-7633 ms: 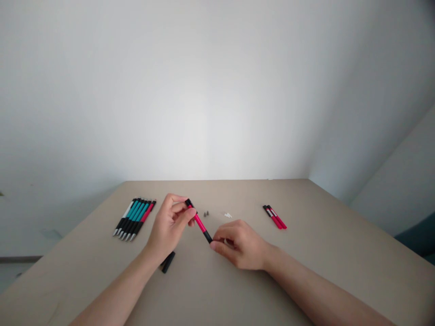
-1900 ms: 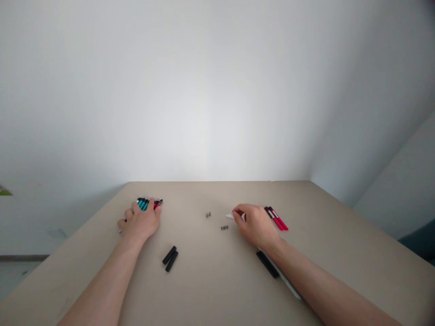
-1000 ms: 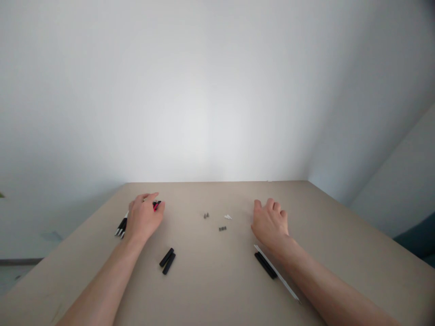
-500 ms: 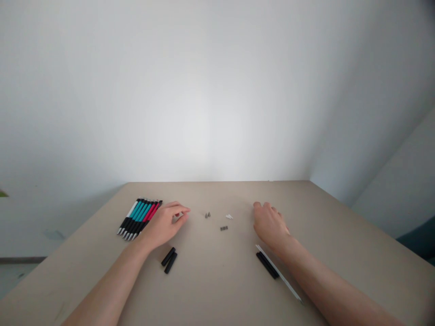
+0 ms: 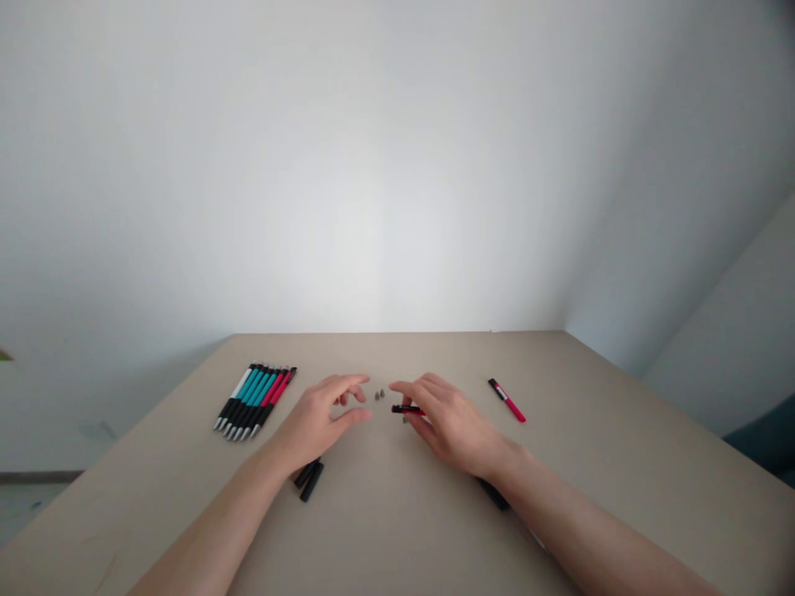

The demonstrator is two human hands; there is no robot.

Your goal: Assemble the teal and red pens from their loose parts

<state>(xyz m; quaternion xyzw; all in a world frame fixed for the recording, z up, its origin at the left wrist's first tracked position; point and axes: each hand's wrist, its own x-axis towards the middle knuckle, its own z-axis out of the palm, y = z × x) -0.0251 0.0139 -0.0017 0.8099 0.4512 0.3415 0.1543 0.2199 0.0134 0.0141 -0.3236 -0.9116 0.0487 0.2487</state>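
My right hand (image 5: 450, 424) is at the table's middle, its fingers closed round a red and black pen barrel (image 5: 407, 409) that points left. My left hand (image 5: 320, 418) hovers just left of it, fingers spread and holding nothing. Two small grey tips (image 5: 378, 395) lie between the fingertips of both hands. A row of several assembled pens (image 5: 254, 401), teal, white and red, lies at the left. One red pen barrel (image 5: 507, 400) lies alone at the right.
Two short black grip pieces (image 5: 309, 478) lie under my left wrist. Another black piece (image 5: 494, 494) shows beside my right forearm. The beige table (image 5: 621, 463) ends at a white wall behind.
My right hand took one red barrel from the pair at the right and carried it to the middle. My left hand left the pen row and moved right toward it.
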